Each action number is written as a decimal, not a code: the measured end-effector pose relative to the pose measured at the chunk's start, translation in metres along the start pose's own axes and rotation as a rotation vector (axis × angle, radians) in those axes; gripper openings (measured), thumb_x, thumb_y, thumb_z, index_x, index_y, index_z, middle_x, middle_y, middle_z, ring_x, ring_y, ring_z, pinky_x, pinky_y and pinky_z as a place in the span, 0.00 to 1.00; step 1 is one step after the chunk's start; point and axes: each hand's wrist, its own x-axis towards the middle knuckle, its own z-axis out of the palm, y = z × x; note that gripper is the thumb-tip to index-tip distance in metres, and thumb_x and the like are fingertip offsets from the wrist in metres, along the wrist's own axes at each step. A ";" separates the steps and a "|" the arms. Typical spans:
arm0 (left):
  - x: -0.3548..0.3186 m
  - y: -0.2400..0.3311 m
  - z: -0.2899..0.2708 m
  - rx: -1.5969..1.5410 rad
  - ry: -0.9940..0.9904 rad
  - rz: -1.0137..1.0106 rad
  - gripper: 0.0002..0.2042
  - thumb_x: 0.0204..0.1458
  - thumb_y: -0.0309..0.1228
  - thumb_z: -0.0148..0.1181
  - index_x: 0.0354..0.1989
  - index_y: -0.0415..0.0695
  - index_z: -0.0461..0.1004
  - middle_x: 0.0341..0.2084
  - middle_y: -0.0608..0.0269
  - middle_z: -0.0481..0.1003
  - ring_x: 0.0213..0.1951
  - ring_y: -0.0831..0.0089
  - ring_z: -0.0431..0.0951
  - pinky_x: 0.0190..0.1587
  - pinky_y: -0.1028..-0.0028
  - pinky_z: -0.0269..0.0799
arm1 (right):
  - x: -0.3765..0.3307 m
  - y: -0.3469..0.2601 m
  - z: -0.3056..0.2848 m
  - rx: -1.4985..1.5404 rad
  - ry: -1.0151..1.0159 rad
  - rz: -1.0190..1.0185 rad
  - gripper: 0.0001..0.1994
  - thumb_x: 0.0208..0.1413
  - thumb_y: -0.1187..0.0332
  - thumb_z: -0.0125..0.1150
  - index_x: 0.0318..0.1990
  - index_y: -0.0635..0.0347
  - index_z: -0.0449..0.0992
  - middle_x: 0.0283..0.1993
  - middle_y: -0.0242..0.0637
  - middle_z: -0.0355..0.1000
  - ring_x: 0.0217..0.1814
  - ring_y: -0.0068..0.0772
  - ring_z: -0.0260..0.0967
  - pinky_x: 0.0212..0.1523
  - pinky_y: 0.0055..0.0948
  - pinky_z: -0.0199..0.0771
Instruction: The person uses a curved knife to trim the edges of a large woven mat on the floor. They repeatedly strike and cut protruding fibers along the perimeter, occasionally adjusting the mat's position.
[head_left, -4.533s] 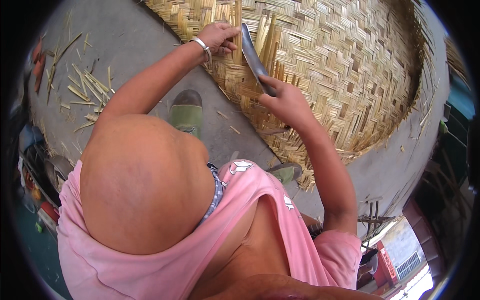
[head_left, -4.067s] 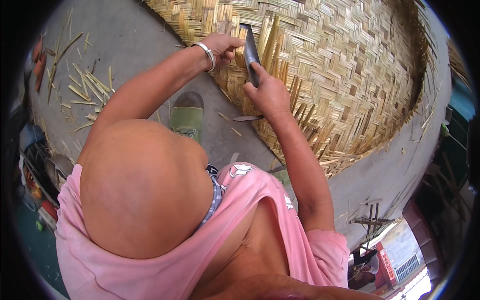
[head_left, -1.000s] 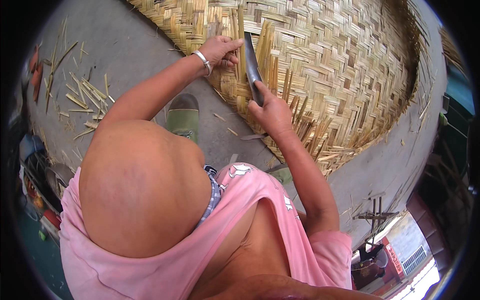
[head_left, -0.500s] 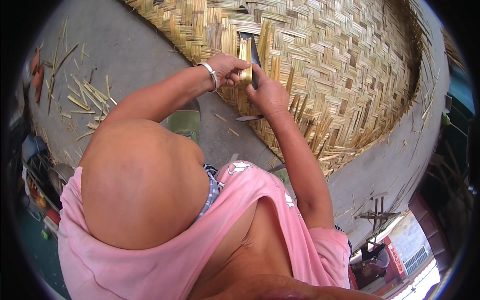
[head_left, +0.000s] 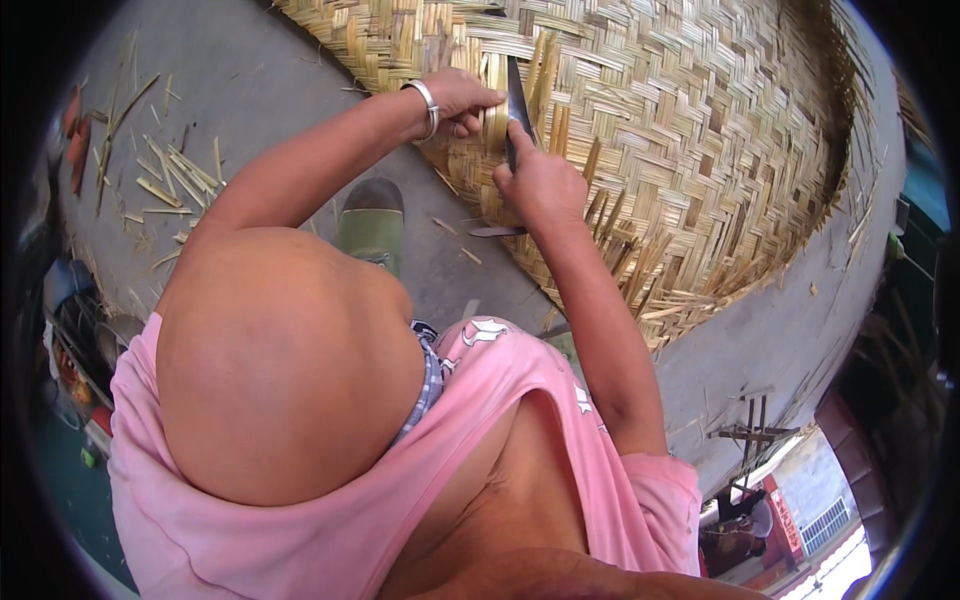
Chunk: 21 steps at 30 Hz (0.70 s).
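Observation:
A large woven mat of split cane or bamboo strips fills the upper right, its near edge bristling with loose strip ends. At that edge, my left hand, a metal bangle on its wrist, pinches a pale flat strip between thumb and fingers. Just right of it, my right hand is closed round a knife. The dark knife blade points away from me alongside the strip, with the index finger laid along it. A curved end piece shows below the right hand; its join to the knife is hidden.
Cut strip offcuts litter the grey floor at left. A green boot stands on the floor below my left forearm. Reddish objects lie at far left. A small wooden stand is at lower right, with a person beyond it.
My left hand has moved farther away along the strip. The knife blade has shifted slightly right, and more of the green boot shows beneath my left arm.

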 end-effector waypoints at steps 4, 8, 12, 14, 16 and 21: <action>0.008 -0.008 0.000 0.009 -0.055 -0.077 0.14 0.54 0.43 0.63 0.26 0.47 0.72 0.15 0.71 0.70 0.14 0.83 0.69 0.13 0.81 0.63 | -0.011 0.006 0.004 -0.002 0.013 -0.017 0.28 0.52 0.57 0.57 0.63 0.41 0.65 0.33 0.44 0.78 0.36 0.46 0.78 0.37 0.45 0.77; 0.021 -0.005 -0.001 0.081 0.011 0.029 0.14 0.56 0.43 0.61 0.26 0.47 0.71 0.15 0.71 0.71 0.13 0.82 0.69 0.13 0.80 0.64 | 0.008 0.010 0.005 -0.007 0.052 -0.034 0.28 0.52 0.57 0.57 0.63 0.39 0.65 0.33 0.43 0.78 0.36 0.46 0.78 0.36 0.45 0.77; 0.010 -0.007 0.009 0.094 0.210 0.141 0.17 0.54 0.45 0.63 0.26 0.43 0.73 0.16 0.64 0.74 0.11 0.78 0.70 0.14 0.77 0.67 | 0.023 0.012 0.009 -0.064 0.079 -0.037 0.28 0.52 0.57 0.57 0.63 0.38 0.64 0.34 0.42 0.78 0.36 0.45 0.78 0.36 0.44 0.78; 0.006 -0.007 0.009 0.311 0.293 0.228 0.19 0.52 0.47 0.64 0.26 0.41 0.74 0.16 0.62 0.75 0.11 0.75 0.71 0.16 0.74 0.68 | 0.023 0.009 0.006 -0.078 0.055 -0.031 0.28 0.52 0.58 0.57 0.63 0.39 0.64 0.34 0.41 0.78 0.36 0.44 0.78 0.36 0.44 0.78; -0.002 -0.006 0.001 0.725 0.369 0.335 0.21 0.50 0.50 0.65 0.27 0.40 0.76 0.15 0.60 0.75 0.14 0.72 0.74 0.19 0.70 0.70 | 0.022 0.006 0.005 -0.090 0.045 -0.033 0.28 0.52 0.58 0.57 0.63 0.41 0.64 0.34 0.42 0.78 0.36 0.44 0.78 0.35 0.44 0.78; 0.001 -0.007 -0.002 1.104 0.489 0.468 0.26 0.46 0.62 0.59 0.26 0.48 0.75 0.23 0.56 0.78 0.29 0.56 0.79 0.32 0.58 0.72 | 0.006 0.002 -0.005 -0.127 -0.014 -0.039 0.27 0.53 0.60 0.55 0.62 0.47 0.63 0.33 0.44 0.78 0.35 0.46 0.78 0.35 0.45 0.77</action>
